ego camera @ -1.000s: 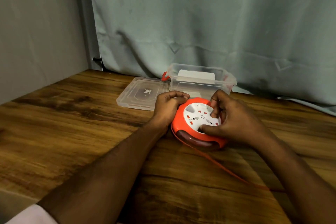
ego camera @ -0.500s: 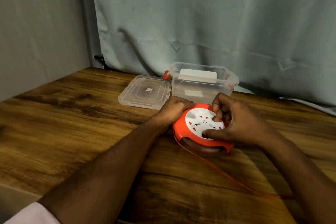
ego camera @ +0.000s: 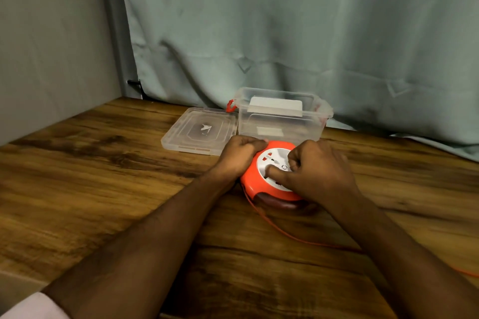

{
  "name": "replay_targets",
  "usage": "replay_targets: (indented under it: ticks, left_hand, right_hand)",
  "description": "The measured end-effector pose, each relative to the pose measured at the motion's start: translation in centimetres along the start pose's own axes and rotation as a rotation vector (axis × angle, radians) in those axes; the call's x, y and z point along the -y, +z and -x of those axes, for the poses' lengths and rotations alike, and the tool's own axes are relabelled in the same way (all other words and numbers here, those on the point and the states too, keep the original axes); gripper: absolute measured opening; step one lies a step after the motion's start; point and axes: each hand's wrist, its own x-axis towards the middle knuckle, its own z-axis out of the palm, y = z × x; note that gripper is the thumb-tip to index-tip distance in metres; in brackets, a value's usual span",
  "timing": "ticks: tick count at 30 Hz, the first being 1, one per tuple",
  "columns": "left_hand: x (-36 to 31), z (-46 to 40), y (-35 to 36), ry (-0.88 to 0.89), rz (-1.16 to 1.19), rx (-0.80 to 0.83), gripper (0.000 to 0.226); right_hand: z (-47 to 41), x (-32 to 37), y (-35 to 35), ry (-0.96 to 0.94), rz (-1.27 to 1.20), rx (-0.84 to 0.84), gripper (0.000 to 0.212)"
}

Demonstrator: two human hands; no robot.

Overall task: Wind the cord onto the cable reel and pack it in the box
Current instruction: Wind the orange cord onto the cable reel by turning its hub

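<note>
1. The orange cable reel (ego camera: 261, 179) lies flat on the wooden table (ego camera: 103, 176), just in front of the open clear box (ego camera: 282, 122).
2. The left hand (ego camera: 237, 155) grips the reel's left rim, fingers curled over it.
3. The right hand (ego camera: 318, 171) rests on the white socket face, fingers curled, one finger pressing the face.
4. The orange cord (ego camera: 298, 237) trails from the reel toward the right edge.
5. The lid (ego camera: 199, 131) lies left of the box.

Our right hand (ego camera: 320, 169) has swung its thumb across the reel's white disc (ego camera: 274, 166), toward frame left.
</note>
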Motion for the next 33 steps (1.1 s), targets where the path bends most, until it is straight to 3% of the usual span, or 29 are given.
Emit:
replay_targets:
  ticks: [5, 7, 11, 21, 29, 33]
  left_hand:
    - [0.1, -0.1, -0.2, 0.008, -0.008, 0.009, 0.017]
    - [0.0, -0.1, -0.2, 0.01, -0.016, 0.007, 0.018]
    - [-0.2, 0.0, -0.2, 0.0, -0.027, 0.019, 0.018]
    - [-0.8, 0.0, -0.6, 0.013, 0.033, 0.032, 0.01]
    - [-1.7, 0.5, -1.1, -0.168, 0.241, 0.205, 0.063]
    - [-1.4, 0.4, -0.9, -0.131, 0.079, 0.228, 0.05]
  right_hand:
    - [0.0, -1.4, -1.3, -0.115, -0.066, -0.036, 0.033]
    - [-0.2, -2.2, -2.2, -0.162, -0.063, 0.036, 0.024]
    - [-0.3, -3.3, -3.1, -0.201, -0.067, 0.206, 0.035]
    - [-0.3, -3.8, -3.0, -0.218, -0.132, 0.159, 0.047]
    - [-0.6, -4.5, -3.4, -0.269, -0.104, 0.141, 0.04]
    - [-0.5, -5.1, -3.7, -0.289, -0.007, 0.099, 0.031]
